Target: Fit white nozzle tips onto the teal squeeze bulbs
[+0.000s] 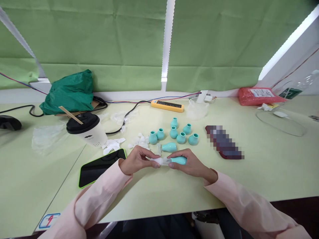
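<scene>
My left hand (140, 160) pinches a small white, partly clear plastic piece (158, 161) between thumb and fingers. In my right hand (189, 162) is a turquoise bottle-shaped piece (178, 160), its narrow end turned left. The two pieces meet end to end just above the table; fingers hide part of the join. Right behind them a similar turquoise piece (169, 147) lies on its side, a small clear part (159, 148) at its left end. Several turquoise vase-shaped pieces (181, 137) stand farther back, openings up. Beside them lies a pile of small white pieces (142, 141).
A black phone with a green edge (99, 168) lies near my left forearm, and a lidded paper cup (87, 131) stands behind it. On the right is a dark red phone-like object (224, 142), blurred. A yellow power strip (167, 106) and a green bag (71, 93) are at the back.
</scene>
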`<state>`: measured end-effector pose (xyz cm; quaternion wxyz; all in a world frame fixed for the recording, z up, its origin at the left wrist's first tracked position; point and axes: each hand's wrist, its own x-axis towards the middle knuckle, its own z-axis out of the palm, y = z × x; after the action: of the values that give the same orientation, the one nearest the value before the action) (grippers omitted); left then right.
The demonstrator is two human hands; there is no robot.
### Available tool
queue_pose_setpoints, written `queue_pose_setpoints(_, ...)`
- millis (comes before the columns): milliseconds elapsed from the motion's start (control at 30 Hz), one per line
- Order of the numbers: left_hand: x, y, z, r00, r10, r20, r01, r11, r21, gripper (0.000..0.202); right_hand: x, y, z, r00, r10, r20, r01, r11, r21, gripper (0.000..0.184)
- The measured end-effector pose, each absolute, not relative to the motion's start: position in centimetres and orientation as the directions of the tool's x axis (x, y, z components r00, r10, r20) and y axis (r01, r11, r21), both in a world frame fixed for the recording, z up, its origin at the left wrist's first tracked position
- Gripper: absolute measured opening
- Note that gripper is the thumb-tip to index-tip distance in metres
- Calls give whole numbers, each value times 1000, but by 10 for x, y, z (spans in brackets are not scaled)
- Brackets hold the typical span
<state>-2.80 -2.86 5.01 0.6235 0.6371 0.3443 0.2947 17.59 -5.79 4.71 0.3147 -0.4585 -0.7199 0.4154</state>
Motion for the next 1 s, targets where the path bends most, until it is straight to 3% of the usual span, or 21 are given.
queue_pose_setpoints(200,-24,-29,50,480,876,-52,61,26,998,24,169,-61,44,-325,943,65,373,191,-908,29)
queue_pose_setpoints(533,-24,-26,51,592,804,-63,153,-35,988,23,171,-60,40,-392,902,183,416,351,-839,25)
queue_pose_setpoints(700,-25,-28,56,585,810,-34,200,-104,974,24,170,-59,42,-403,903,150,390,318,-864,26)
queue_pose_setpoints(867,-17,-39,71,513,847,140,210,-282,936,29,167,-62,45,-337,937,94,238,182,-954,27)
queue_pose_setpoints(1000,-18,-37,93,426,866,260,176,-361,916,22,173,-58,46,-338,919,203,33,228,-973,34)
